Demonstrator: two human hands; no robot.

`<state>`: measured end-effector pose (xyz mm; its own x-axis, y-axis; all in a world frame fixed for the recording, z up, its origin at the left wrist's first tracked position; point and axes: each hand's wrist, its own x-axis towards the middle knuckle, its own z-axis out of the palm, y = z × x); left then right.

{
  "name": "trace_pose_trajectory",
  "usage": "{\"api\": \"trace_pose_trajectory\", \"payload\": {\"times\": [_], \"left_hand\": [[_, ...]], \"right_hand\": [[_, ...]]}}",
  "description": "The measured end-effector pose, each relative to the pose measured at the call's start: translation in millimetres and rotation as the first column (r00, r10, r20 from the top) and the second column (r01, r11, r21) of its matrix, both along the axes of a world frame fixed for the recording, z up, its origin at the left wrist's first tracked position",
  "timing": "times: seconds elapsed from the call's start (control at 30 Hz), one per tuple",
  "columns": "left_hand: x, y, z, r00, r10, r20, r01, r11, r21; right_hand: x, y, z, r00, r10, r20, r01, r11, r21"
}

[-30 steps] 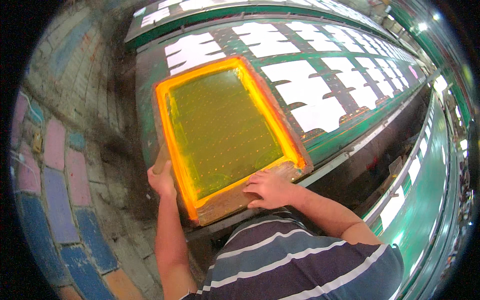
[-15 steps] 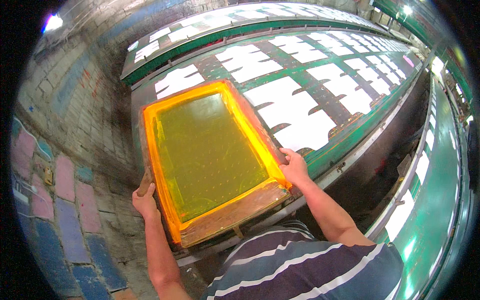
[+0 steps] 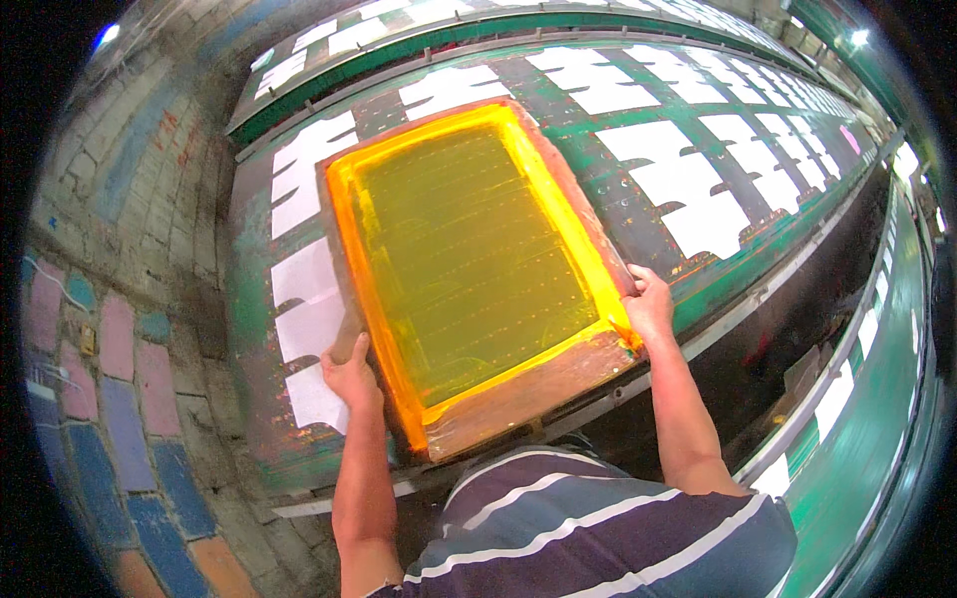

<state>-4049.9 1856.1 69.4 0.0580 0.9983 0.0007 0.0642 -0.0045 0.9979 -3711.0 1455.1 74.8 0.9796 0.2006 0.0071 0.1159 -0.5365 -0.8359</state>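
A screen printing frame lies over the long green table, tilted a little to the left in view. Its mesh is yellow-green, edged with bright orange-yellow, and the wooden rail nearest me is bare brown. My left hand is closed on the frame's left side near the close corner, thumb on top. On the opposite side, my right hand grips the right edge, close to its near corner. White cut fabric pieces lie left of the frame, and one more lies to its right. Whatever is beneath the mesh is hidden.
Rows of white pieces run along the table toward the far right. A second table with white pieces stands beyond, and another green table is at my right across a dark gap. A brick wall rises on the left.
Both hands have carried the frame to the right along the table. White pieces formerly under it now show at left, and the large piece formerly at its right is now mostly covered.
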Motion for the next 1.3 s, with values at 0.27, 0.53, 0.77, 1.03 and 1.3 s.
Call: {"api": "trace_pose_trajectory", "payload": {"times": [0.27, 0.53, 0.77, 1.03, 1.3], "left_hand": [[67.6, -66.6, -14.2, 0.999, 0.000, 0.032, 0.001, 1.000, -0.020], [92.5, -87.8, -16.1, 1.000, -0.017, 0.016, 0.017, 1.000, -0.018], [99.7, -88.5, -21.1, 1.000, -0.027, -0.009, 0.026, 0.998, -0.065], [103.4, -85.2, -32.8, 0.994, -0.011, -0.105, 0.007, 0.999, -0.036], [103.7, -78.8, -54.9, 0.995, -0.023, -0.100, 0.023, 1.000, -0.007]], "right_hand": [[71.2, -68.9, -8.5, 0.998, 0.001, -0.068, 0.004, 0.997, 0.073], [98.7, -100.3, -19.9, 0.989, 0.088, -0.118, -0.076, 0.992, 0.106], [64.1, -106.0, 15.3, 0.886, 0.377, 0.271, -0.205, 0.842, -0.500], [-58.3, -70.8, 88.5, 0.355, 0.922, 0.153, -0.698, 0.370, -0.612], [-74.8, -7.5, 82.0, 0.309, 0.936, 0.167, -0.646, 0.335, -0.686]]}}
